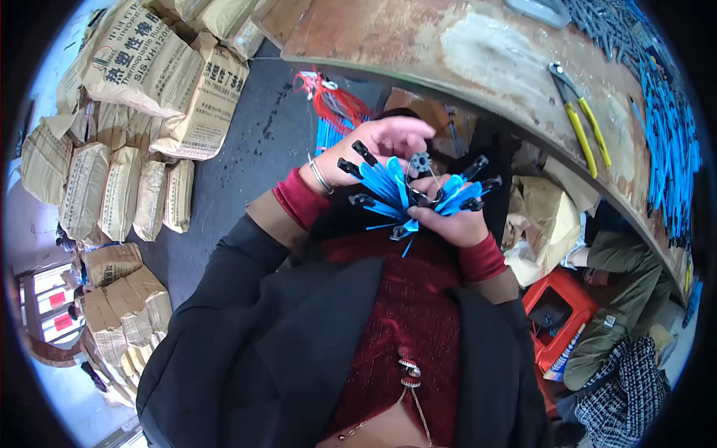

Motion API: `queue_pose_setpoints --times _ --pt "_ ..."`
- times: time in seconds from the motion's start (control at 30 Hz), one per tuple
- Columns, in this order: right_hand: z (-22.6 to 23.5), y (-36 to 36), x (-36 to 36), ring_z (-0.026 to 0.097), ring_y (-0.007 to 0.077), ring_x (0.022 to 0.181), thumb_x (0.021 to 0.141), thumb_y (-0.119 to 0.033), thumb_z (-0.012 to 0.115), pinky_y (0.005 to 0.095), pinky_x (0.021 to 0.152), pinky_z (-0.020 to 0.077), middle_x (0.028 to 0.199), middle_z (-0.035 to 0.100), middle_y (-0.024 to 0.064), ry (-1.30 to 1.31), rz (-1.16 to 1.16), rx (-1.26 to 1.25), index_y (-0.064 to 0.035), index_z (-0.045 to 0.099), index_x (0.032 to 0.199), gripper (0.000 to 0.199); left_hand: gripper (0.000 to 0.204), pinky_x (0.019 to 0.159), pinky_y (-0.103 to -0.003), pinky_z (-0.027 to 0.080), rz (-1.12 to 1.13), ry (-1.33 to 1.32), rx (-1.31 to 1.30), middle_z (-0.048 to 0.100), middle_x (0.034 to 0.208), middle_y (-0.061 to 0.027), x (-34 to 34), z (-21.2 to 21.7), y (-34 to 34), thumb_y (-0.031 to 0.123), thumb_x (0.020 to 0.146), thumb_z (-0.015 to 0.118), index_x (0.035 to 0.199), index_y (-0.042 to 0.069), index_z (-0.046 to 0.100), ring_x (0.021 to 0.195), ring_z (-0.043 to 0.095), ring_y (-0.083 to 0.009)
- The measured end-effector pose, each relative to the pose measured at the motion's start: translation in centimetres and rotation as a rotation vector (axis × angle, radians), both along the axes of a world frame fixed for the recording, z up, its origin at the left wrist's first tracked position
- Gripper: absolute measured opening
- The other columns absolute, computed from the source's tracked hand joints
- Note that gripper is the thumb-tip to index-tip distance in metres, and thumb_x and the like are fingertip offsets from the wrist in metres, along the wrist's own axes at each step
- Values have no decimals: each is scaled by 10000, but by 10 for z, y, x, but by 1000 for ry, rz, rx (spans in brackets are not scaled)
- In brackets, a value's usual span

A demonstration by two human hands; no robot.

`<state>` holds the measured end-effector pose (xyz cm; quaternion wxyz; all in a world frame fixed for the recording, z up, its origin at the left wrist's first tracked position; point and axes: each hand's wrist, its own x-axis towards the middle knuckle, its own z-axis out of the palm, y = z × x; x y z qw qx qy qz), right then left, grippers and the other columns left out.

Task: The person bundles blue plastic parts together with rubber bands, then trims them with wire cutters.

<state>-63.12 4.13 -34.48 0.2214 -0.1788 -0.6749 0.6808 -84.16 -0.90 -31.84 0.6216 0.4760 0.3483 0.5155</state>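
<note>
In front of my chest is a bundle of flat blue arms (385,184) fanning outward, most tipped with black clips (359,200). Thumb and fingers of my right hand (455,224) close on the bundle's right side. My left hand (379,142) is at its upper left, fingers curled over and partly behind the blue arms. A small grey notched wheel (420,162) with thin bent wire shows beside the left fingertips; whether those fingers pinch it is unclear. A bracelet (320,175) circles my left wrist.
Pliers with yellow handles (585,134) lie on the worn wooden table (418,33), near many blue strips (668,149). Red cords (337,103) hang below its edge. Paper sacks (138,63) pile up at left. At right are a red stool (556,306) and another person's leg (620,299).
</note>
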Motion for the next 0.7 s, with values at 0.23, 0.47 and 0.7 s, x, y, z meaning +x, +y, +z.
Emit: queue_pose_setpoints --times 0.23,0.47,0.7 --pt "0 -2 0 572 177 882 664 -1 740 317 763 460 855 583 78 2 -78 -17 -61 442 765 320 472 821 -257 461 -199 13 -56 586 976 -44 -6 7 11 171 808 673 1238 56 517 909 568 -111" --pt "-10 -1 1 540 144 845 664 -16 748 297 734 450 871 541 48 -20 -121 -1 -79 439 813 349 422 847 -290 456 -209 127 -9 621 1010 -90 -8 0 15 202 824 649 1201 39 548 918 584 -145" --pt "-4 -1 -2 536 133 813 655 -39 765 289 722 451 865 550 36 -93 -110 -36 -75 446 821 361 321 843 -287 453 -233 -87 7 632 967 -70 -3 3 25 186 808 670 1073 13 620 917 586 -149"
